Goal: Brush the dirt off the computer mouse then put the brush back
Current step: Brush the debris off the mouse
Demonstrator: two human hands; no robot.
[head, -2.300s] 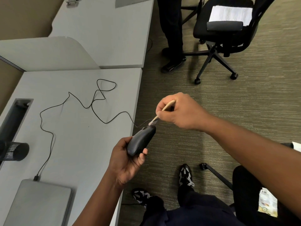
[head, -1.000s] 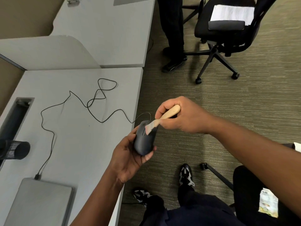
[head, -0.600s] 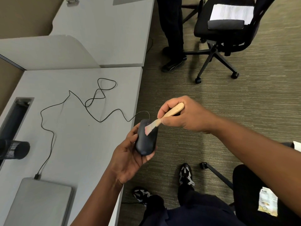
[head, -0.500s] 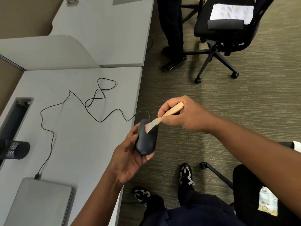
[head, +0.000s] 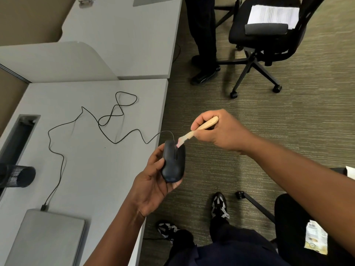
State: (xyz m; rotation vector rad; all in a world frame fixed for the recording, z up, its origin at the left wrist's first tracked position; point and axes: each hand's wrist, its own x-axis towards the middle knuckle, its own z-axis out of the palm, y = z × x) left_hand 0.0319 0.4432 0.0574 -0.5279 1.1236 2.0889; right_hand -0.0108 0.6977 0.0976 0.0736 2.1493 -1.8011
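Grey bench (head: 80, 169), closed laptop (head: 46, 239) lying at its near corner, mesh cup (head: 18, 176) lying at the left edge, office chair (head: 269, 41) carrying papers (head: 272, 14), bystander's legs (head: 201, 35) standing on carpet (head: 288, 121), packet (head: 316, 239) lying at lower right

Left hand (head: 151, 187): grips black computer mouse (head: 173, 162), top side up, just past the edge of the grey desk (head: 92, 169). Right hand (head: 221, 131): pinches wooden-handled brush (head: 199, 129), bristles touching the mouse's front end. Mouse cable (head: 99, 121): looped across desk to closed grey laptop (head: 46, 239). Office chair (head: 267, 39), papers on seat, stands on the carpet (head: 288, 116).
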